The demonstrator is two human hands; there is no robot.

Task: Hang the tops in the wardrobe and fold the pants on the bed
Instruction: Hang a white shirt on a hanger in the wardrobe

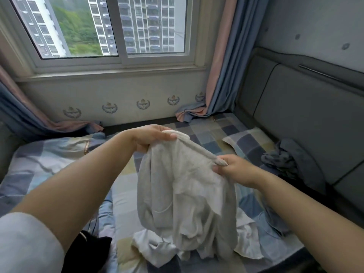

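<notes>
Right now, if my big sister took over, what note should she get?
Left hand and right hand: each has a grip on the top edge of the light grey garment, held up over the bed.
White clothes lie under it, a black piece at the near left, a dark blue-grey piece by the headboard.
Done: nothing folded or hung that I can see.
Left: sort, hang tops, fold pants.

A window [110, 26] flanked by blue-pink curtains [220, 75] above a padded headboard [307, 107].
</notes>
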